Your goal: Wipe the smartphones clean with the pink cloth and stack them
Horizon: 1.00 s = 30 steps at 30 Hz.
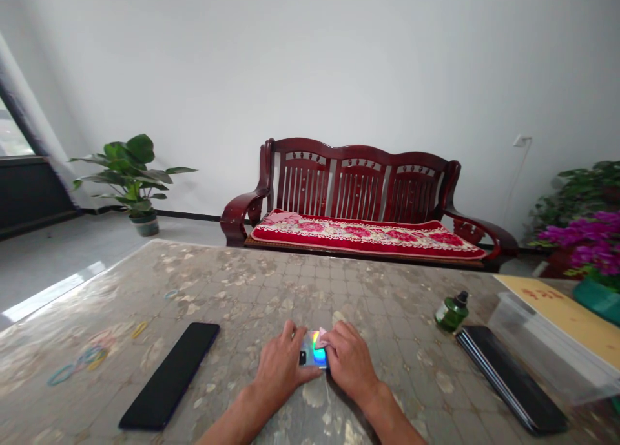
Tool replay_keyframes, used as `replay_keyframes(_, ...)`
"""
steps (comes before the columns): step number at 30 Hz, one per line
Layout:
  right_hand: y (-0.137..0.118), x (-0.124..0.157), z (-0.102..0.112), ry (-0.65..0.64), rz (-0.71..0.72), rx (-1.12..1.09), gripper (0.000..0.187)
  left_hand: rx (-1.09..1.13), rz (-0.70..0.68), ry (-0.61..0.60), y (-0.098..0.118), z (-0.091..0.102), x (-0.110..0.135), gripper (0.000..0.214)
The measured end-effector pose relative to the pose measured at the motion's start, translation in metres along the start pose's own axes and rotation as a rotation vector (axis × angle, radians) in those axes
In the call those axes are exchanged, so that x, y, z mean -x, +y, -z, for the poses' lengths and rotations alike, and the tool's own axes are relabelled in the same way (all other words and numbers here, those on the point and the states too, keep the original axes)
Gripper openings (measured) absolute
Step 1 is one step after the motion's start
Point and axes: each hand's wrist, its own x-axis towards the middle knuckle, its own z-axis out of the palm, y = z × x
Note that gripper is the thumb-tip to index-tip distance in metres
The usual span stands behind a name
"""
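Note:
A small phone (pixel 310 356) with a shiny rainbow-coloured back lies on the patterned table (pixel 252 290) right in front of me. My left hand (pixel 279 369) rests over its left side, fingers curled down on it. My right hand (pixel 349 361) covers its right side and pinches a small pink cloth (pixel 321 339) against the phone's back. Much of the phone is hidden under both hands.
A black phone (pixel 170 375) lies face down to the left, with coloured rubber bands (pixel 82 361) beyond it. To the right stand a small green bottle (pixel 451 312), a stack of dark phones (pixel 509 375) and a clear plastic box (pixel 547 348). A wooden sofa (pixel 358 199) stands behind the table.

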Motion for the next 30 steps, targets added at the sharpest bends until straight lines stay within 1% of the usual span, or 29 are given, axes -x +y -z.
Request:
replay_keyframes(6,0.021,-0.004,0.006,0.052,-0.087,0.09,0.026,0.014,-0.041,-0.02,-0.005,0.002,0.001,0.061)
replay_keyframes(9,0.02,-0.002,0.006,0.051,-0.091,0.085,0.027,0.007,-0.037,-0.023,-0.007,0.001,0.001,0.06)
replay_keyframes(14,0.008,0.004,0.004,-0.01,-0.022,0.0,0.025,0.009,-0.05,0.001,-0.008,0.0,0.002,0.059)
replay_keyframes(16,0.012,0.003,0.006,-0.008,-0.032,0.01,0.025,0.013,-0.041,0.004,-0.008,0.0,0.002,0.06)
replay_keyframes(21,0.029,0.001,0.01,0.046,-0.099,0.104,0.023,0.032,-0.039,0.014,-0.009,-0.003,0.0,0.062)
replay_keyframes(24,0.026,0.003,0.01,0.054,-0.103,0.11,0.024,0.03,-0.039,0.018,-0.009,-0.004,0.0,0.062)
replay_keyframes(28,0.015,0.005,0.009,0.015,-0.065,0.054,0.028,0.018,-0.036,0.01,-0.009,-0.003,0.0,0.059)
replay_keyframes(30,0.014,0.005,0.011,0.01,-0.076,0.048,0.027,0.012,-0.036,0.01,-0.008,-0.003,0.001,0.059)
